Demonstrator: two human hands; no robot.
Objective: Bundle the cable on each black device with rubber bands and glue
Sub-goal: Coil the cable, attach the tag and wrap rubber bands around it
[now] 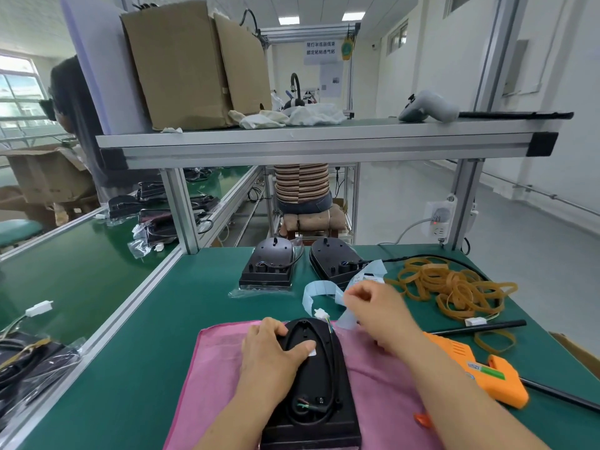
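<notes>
Seemingly, right fingers pinch strip beyond black device.

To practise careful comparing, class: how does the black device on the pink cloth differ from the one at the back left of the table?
The near device lies on the pink cloth, the back-left device on a clear plastic bag. The left hand holds the near device; the back-left device is untouched. Both are black, rounded end pointing away.
</notes>
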